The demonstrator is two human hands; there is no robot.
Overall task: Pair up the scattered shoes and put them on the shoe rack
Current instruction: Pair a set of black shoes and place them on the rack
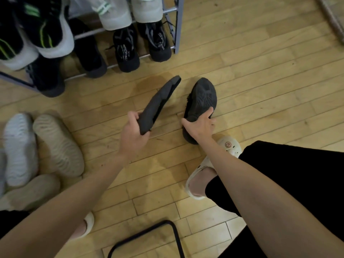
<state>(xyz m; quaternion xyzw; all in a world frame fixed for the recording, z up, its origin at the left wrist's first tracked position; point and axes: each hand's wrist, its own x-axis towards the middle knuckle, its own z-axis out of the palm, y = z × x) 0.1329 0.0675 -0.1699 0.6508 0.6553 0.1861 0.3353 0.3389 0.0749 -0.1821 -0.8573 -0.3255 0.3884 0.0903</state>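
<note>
Gripping one black shoe (158, 105) by the heel, the left hand (133, 135) holds it on edge above the wooden floor (260, 81); the right hand (202, 125) clasps its mate (202, 97), sole up. Beyond them, the shoe rack (177, 25) stands loaded with sneakers.

Pale sneakers (42, 146) lie on the wooden floor (260, 71) beside the shoe rack (176, 25).
</note>
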